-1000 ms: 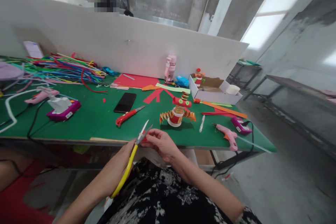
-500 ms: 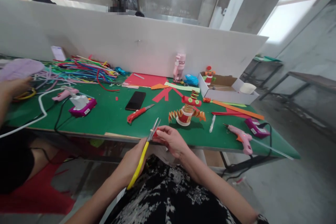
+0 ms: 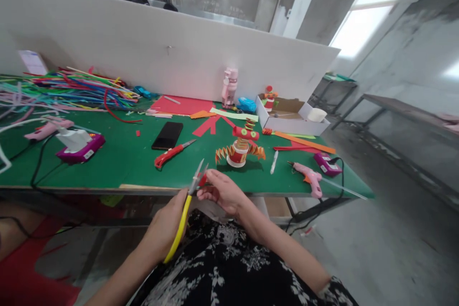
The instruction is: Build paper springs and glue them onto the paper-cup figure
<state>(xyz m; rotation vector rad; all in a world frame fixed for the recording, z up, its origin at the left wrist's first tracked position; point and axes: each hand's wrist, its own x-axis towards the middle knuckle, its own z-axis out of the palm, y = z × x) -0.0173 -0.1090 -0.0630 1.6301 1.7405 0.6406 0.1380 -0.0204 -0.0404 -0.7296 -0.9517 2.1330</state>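
Note:
My left hand is closed around yellow-handled scissors, whose blades point up and stand slightly apart. Between the fingertips of my right hand is a small red paper piece, right beside the blades. Both hands are in front of the table's near edge. Just beyond them on the green table stands a paper figure with a red-and-white cup body, folded orange arms and a red roll for a head. A red-handled utility knife lies left of the figure.
A black phone is near the knife. To the right lie a pink glue gun and a purple power block. Behind are a white box, a pink bottle, red paper and many pipe cleaners.
The view has swung to the right, so the table things sit further left. The scissor blades look a little wider apart. The neighbour's hand at the left has left the view.

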